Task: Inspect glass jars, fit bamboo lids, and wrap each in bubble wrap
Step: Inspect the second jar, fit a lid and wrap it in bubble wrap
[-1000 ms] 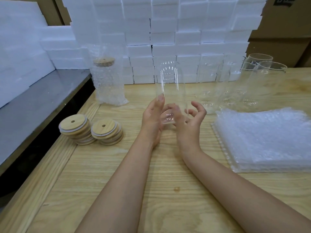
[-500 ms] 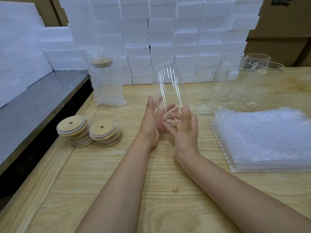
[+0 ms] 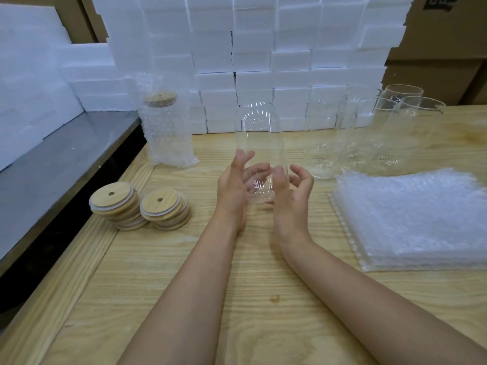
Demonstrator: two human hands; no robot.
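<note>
Left hand (image 3: 233, 189) and right hand (image 3: 292, 204) cradle the lower part of a clear glass jar (image 3: 259, 133), upright over the wooden table (image 3: 237, 299). Left fingers curl behind it and the right thumb presses its front. 2 stacks of bamboo lids (image 3: 163, 206) lie left, bubble wrap sheets (image 3: 416, 219) right.

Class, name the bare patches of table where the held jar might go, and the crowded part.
Bare wood: near edge, between the bamboo lids and the bubble wrap sheets; also between the wrapped jar and the held jar. Crowded: back right, where empty jars cluster.
</note>
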